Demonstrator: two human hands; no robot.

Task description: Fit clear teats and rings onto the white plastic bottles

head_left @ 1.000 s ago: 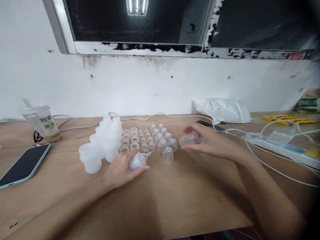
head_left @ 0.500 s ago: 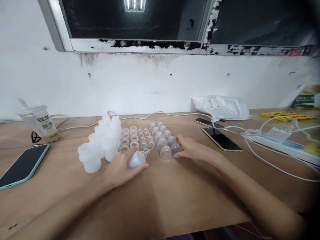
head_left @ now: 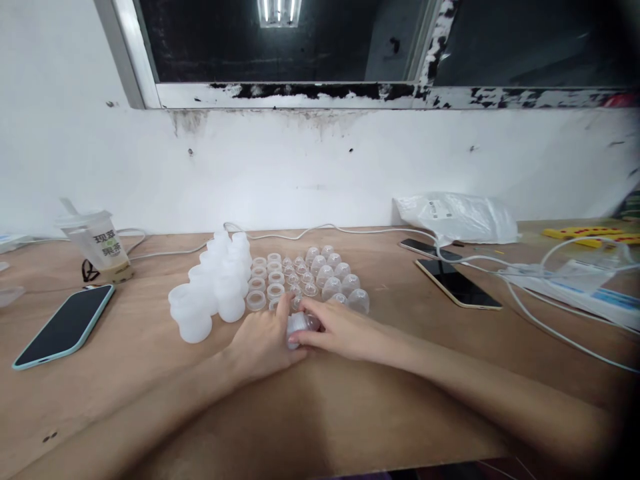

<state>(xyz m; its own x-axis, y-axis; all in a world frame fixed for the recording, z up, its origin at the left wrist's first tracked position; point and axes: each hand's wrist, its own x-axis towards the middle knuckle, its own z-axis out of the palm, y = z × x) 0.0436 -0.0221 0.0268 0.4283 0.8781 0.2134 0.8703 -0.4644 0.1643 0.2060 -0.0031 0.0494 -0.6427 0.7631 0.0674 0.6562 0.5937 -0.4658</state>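
Note:
My left hand (head_left: 263, 339) is wrapped round a small translucent baby bottle (head_left: 297, 324), which lies tilted with its top toward the right. From the other side my right hand (head_left: 345, 328) grips a clear dome cap (head_left: 314, 321) against the bottle's top end; fingers partly cover both. Whether the cap is fully seated cannot be seen. Just beyond the hands stand rows of clear dome caps (head_left: 359, 301), small clear nipples (head_left: 309, 289) and translucent collar rings (head_left: 257, 300). Left of these is a cluster of frosted bottle bodies (head_left: 194, 323).
At the left are a phone (head_left: 65, 327) and a drink cup with a straw (head_left: 100, 247). Two phones, one being a gold-edged phone (head_left: 455, 283), lie at the right near a power strip (head_left: 575, 283) and loose white cables. A white plastic bag (head_left: 457, 217) rests against the wall.
My right hand has moved left from the dome caps to the bottle, bringing a clear cap to its top. My left hand stays round the bottle. The view has shifted slightly left.

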